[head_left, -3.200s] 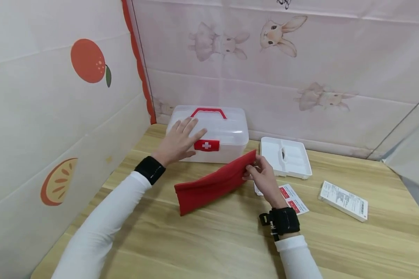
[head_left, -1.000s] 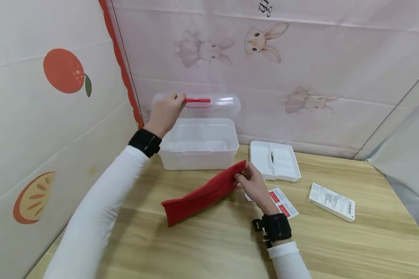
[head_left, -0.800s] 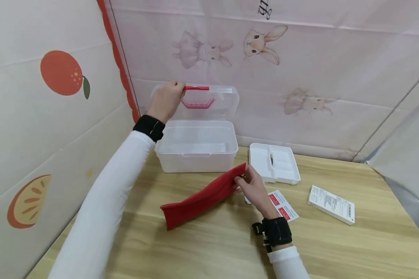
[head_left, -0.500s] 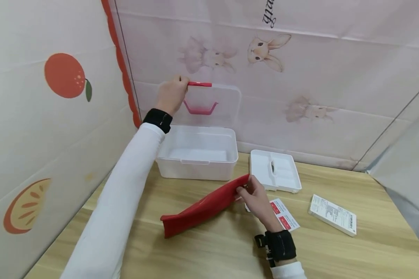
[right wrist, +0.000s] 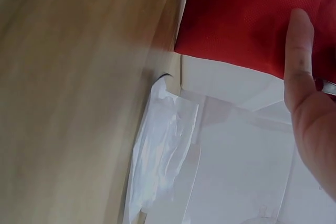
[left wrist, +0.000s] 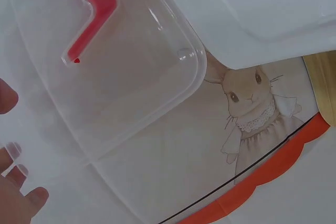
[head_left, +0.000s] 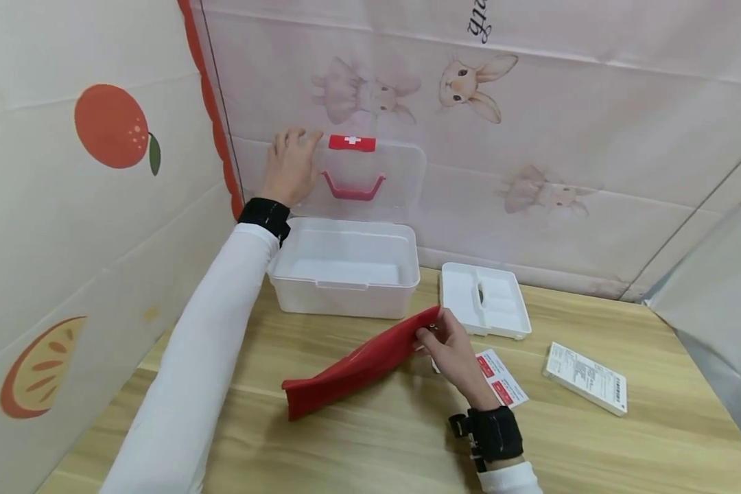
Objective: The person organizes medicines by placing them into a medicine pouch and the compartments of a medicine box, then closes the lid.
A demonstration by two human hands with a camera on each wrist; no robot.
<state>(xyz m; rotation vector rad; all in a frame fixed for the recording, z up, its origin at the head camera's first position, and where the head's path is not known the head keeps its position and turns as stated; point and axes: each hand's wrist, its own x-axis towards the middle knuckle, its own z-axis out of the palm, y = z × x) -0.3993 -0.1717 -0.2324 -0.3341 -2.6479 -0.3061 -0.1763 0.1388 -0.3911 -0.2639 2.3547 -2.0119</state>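
A white plastic first-aid box (head_left: 346, 302) stands at the back of the table with its translucent lid (head_left: 401, 178) raised against the curtain. The lid carries a red handle (left wrist: 100, 9) and a red latch (head_left: 352, 143) with a white cross. My left hand (head_left: 291, 168) is beside the lid's upper left corner, fingers spread and holding nothing. Between thumb and fingers, my right hand (head_left: 453, 350) pinches one end of a long red fabric piece (head_left: 358, 367), which slants down leftward in front of the box. A small metal bit shows near the pinched end.
Right of the box lies a white divided tray (head_left: 497, 298) with a centre handle. A red-and-white printed card (head_left: 503, 381) is partly behind my right hand. Farther right is a flat white printed box (head_left: 586, 377). A clear plastic wrapper (right wrist: 163, 145) shows in the right wrist view.
My left hand swung the lid up from closed by its red latch, then let go and moved slightly left. My right hand keeps its pinch on the red fabric piece.
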